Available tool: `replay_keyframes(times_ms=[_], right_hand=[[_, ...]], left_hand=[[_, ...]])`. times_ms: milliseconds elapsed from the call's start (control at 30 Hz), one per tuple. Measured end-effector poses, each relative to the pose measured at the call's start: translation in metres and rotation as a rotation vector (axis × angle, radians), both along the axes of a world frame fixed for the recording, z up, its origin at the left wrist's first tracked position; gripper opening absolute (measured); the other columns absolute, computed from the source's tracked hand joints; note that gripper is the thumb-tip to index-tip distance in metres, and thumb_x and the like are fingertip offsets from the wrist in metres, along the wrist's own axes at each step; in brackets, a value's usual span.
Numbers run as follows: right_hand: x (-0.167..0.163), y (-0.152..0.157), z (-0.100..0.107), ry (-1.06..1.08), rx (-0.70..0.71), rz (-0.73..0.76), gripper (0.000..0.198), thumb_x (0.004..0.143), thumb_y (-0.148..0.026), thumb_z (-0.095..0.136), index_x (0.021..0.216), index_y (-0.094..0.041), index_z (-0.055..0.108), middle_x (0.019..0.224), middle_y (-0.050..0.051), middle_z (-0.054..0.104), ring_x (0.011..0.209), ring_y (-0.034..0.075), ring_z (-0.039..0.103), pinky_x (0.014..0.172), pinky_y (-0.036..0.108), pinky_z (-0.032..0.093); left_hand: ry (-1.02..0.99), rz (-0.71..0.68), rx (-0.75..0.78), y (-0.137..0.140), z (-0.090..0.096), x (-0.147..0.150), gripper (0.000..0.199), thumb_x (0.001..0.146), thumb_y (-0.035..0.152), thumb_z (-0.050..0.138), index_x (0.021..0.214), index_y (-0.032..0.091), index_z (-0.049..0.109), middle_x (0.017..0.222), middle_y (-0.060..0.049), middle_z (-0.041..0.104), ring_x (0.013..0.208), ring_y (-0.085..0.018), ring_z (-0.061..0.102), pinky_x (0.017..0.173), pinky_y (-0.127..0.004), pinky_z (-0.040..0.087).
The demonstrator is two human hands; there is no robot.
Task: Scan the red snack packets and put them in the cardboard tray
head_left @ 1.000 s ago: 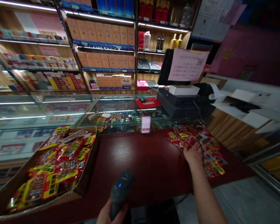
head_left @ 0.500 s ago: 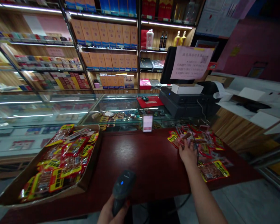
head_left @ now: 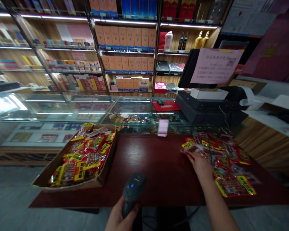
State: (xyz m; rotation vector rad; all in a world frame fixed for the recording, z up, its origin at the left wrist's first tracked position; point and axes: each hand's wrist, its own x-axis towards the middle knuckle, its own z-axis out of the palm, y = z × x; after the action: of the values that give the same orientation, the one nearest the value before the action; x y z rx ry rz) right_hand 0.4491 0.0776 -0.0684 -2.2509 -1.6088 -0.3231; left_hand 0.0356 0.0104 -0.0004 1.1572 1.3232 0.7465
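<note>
- gripping a barcode scanner (head_left: pixel 135 186) in the left hand (head_left: pixel 122 216), with fingers wrapped round its handle; aiming it forward over the near edge of the dark red table (head_left: pixel 146 160).
- reaching with the right hand (head_left: pixel 202 166) to the near left side of the packet pile (head_left: pixel 221 157), with fingers stretched onto one clear-edged packet (head_left: pixel 194 148); cannot tell a pinch there from a mere touch.
- spread loose on the table's right side, outside any container, in overlapping red and yellow wrappers.
- standing on the table's left, well apart from both hands: an open cardboard box (head_left: pixel 100 183), heaped nearly to the rim with red and yellow snack packets (head_left: pixel 89 157).
- laid out inside the glass counter (head_left: pixel 135 107) behind: small goods, too small to name.
- ranged on the lit shelves (head_left: pixel 155 73) beyond: orange boxes (head_left: pixel 125 38) in rows, with bottles (head_left: pixel 202 41) to their right.
</note>
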Motion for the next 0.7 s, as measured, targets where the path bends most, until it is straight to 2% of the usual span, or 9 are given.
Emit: replay_keyframes(times_ms=[133, 267, 333, 433, 500, 567, 700], right_hand=[[-0.013, 0.0, -0.005, -0.029, 0.006, 0.112, 0.03, 0.093, -0.024, 0.053, 0.114, -0.024, 0.074, 0.118, 0.006, 0.075, 0.108, 0.026, 0.066, 0.095, 0.039, 0.048], [-0.026, -0.001, -0.003, -0.044, 0.005, 0.086, 0.026, 0.086, -0.012, 0.054, 0.102, -0.021, 0.074, 0.107, 0.007, 0.076, 0.102, 0.026, 0.065, 0.094, 0.039, 0.048], [-0.033, -0.001, -0.002, -0.039, -0.018, 0.065, 0.022, 0.086, -0.015, 0.057, 0.1, -0.02, 0.073, 0.103, 0.007, 0.075, 0.099, 0.027, 0.066, 0.091, 0.038, 0.05], [-0.038, -0.002, -0.003, -0.007, 0.002, 0.087, 0.026, 0.092, -0.025, 0.055, 0.111, -0.022, 0.072, 0.107, 0.006, 0.076, 0.096, 0.026, 0.067, 0.086, 0.038, 0.051], [-0.038, -0.005, -0.002, 0.029, 0.09, 0.105, 0.031, 0.096, -0.03, 0.049, 0.115, -0.022, 0.072, 0.11, 0.007, 0.076, 0.097, 0.025, 0.068, 0.088, 0.038, 0.052], [-0.037, -0.009, 0.002, 0.078, 0.248, 0.086, 0.035, 0.098, -0.035, 0.046, 0.113, -0.019, 0.074, 0.114, 0.009, 0.074, 0.101, 0.026, 0.067, 0.093, 0.039, 0.051], [-0.044, -0.01, 0.019, 0.306, 0.542, -0.059, 0.042, 0.092, -0.047, 0.053, 0.105, -0.015, 0.076, 0.111, 0.015, 0.074, 0.102, 0.028, 0.066, 0.098, 0.042, 0.049]], left_hand=[[0.009, 0.005, 0.002, 0.002, 0.0, -0.003, 0.06, 0.072, 0.067, 0.072, 0.103, 0.015, 0.069, 0.043, 0.01, 0.045, 0.038, -0.01, 0.037, 0.038, -0.02, 0.03], [0.009, 0.011, 0.003, 0.003, 0.002, -0.002, 0.058, 0.072, 0.065, 0.072, 0.101, 0.015, 0.069, 0.042, 0.01, 0.044, 0.037, -0.011, 0.037, 0.038, -0.02, 0.032], [0.006, 0.017, -0.014, 0.003, 0.002, 0.0, 0.058, 0.072, 0.065, 0.072, 0.102, 0.015, 0.069, 0.042, 0.01, 0.045, 0.037, -0.011, 0.038, 0.038, -0.02, 0.031], [0.0, 0.03, -0.02, 0.002, 0.003, 0.003, 0.059, 0.071, 0.065, 0.073, 0.103, 0.016, 0.069, 0.043, 0.01, 0.046, 0.037, -0.01, 0.037, 0.038, -0.02, 0.03], [0.008, 0.033, 0.004, 0.002, 0.003, 0.004, 0.059, 0.071, 0.067, 0.072, 0.1, 0.016, 0.068, 0.043, 0.01, 0.044, 0.038, -0.01, 0.036, 0.038, -0.02, 0.029], [0.02, 0.033, 0.019, 0.002, 0.003, 0.005, 0.06, 0.071, 0.069, 0.07, 0.1, 0.016, 0.066, 0.042, 0.011, 0.043, 0.038, -0.01, 0.035, 0.038, -0.02, 0.027], [0.035, 0.014, 0.02, 0.003, 0.004, 0.007, 0.065, 0.073, 0.073, 0.066, 0.103, 0.016, 0.062, 0.043, 0.012, 0.04, 0.039, -0.009, 0.034, 0.038, -0.02, 0.025]])
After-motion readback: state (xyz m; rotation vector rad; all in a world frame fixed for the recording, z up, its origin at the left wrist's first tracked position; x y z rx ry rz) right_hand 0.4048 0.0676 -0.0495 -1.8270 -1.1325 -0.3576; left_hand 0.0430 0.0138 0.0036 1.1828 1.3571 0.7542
